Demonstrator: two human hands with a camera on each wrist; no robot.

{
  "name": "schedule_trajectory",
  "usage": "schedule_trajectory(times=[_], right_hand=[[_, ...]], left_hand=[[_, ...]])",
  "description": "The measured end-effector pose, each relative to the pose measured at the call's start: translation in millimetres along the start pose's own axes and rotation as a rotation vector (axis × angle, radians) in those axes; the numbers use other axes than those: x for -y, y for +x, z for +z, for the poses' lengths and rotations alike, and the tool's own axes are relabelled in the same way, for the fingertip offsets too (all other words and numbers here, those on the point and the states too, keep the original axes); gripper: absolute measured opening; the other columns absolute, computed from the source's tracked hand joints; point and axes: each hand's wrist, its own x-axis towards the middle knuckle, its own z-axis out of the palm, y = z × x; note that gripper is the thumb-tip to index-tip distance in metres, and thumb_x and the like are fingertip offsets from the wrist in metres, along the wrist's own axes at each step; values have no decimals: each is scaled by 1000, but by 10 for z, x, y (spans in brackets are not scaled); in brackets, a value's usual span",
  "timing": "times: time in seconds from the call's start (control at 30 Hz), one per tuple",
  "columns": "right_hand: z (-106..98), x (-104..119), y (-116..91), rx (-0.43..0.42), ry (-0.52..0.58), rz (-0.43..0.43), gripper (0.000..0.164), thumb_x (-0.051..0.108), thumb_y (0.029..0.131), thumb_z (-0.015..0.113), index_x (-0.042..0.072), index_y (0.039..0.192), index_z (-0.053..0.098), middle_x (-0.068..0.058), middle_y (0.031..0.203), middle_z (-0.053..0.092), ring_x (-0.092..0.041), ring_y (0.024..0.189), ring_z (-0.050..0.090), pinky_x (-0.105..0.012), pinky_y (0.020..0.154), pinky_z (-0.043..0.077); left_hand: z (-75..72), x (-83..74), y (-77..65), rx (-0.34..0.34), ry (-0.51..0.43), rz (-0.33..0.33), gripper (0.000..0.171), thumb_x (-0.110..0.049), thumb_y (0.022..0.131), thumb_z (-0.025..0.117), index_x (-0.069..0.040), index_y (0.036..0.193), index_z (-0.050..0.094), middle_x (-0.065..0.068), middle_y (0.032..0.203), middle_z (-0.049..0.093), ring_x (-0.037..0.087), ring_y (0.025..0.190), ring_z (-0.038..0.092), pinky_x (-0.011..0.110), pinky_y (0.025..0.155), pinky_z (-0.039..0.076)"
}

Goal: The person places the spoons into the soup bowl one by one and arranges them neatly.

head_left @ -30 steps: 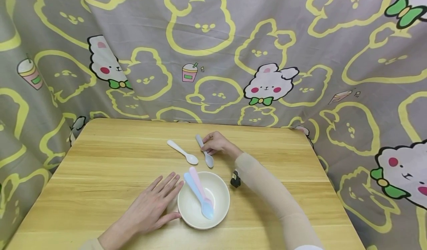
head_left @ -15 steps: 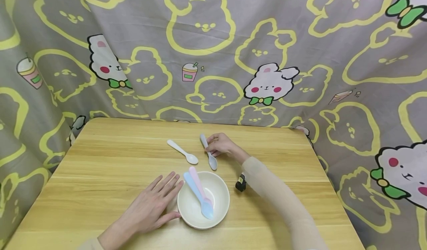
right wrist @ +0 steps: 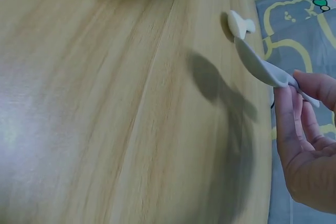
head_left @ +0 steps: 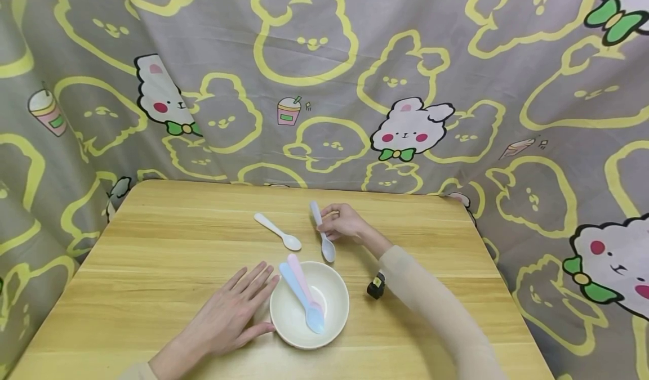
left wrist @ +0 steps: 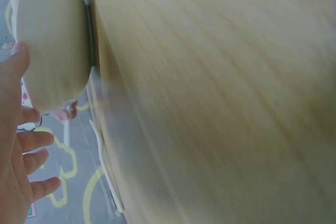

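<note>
My right hand (head_left: pixel 345 222) pinches a grey spoon (head_left: pixel 328 249) by its handle between thumb and fingers. In the right wrist view the grey spoon (right wrist: pixel 260 66) is lifted off the wood, casting a shadow below. My left hand (head_left: pixel 230 312) lies with fingers straight and spread, thumb and fingertips at the side of a cream bowl (head_left: pixel 284 326). Inside the bowl a light blue spoon (head_left: pixel 300 290) overlaps a pink spoon (head_left: pixel 298 267), their handles leaning over the far rim. The left wrist view shows the bowl's outer wall (left wrist: pixel 55 40) beside the left thumb.
A white spoon (head_left: pixel 278 231) lies on the wooden table (head_left: pixel 177 245), left of the grey one. A black wrist camera (head_left: pixel 376 285) hangs at the right sleeve. Behind the table hangs a grey patterned curtain (head_left: pixel 228 42).
My right hand has drawn the grey spoon to the right, up off the table. The left hand, bowl and other spoons have stayed in place.
</note>
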Motion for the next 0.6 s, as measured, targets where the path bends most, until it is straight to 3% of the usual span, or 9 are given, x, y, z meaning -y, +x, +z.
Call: schedule_trajectory(times=[0.3,0.6], right_hand=[[-60,48,-186,-4,26,-25,42,0,88,79,0,125,62,-6,92,73,-15,71,72,-30,67,67],[-143,115,-323,-6,38,-73,40,-2,89,78,-1,125,60,-3,90,74,-14,75,74,-29,68,68]], left_hand=[[8,-3,-8,-9,2,-2,83,-74,101,45,-11,153,55,11,159,56,30,149,53,45,121,39],[15,2,-1,-16,7,8,84,-74,102,42,-9,153,55,12,159,56,31,149,53,50,118,43]])
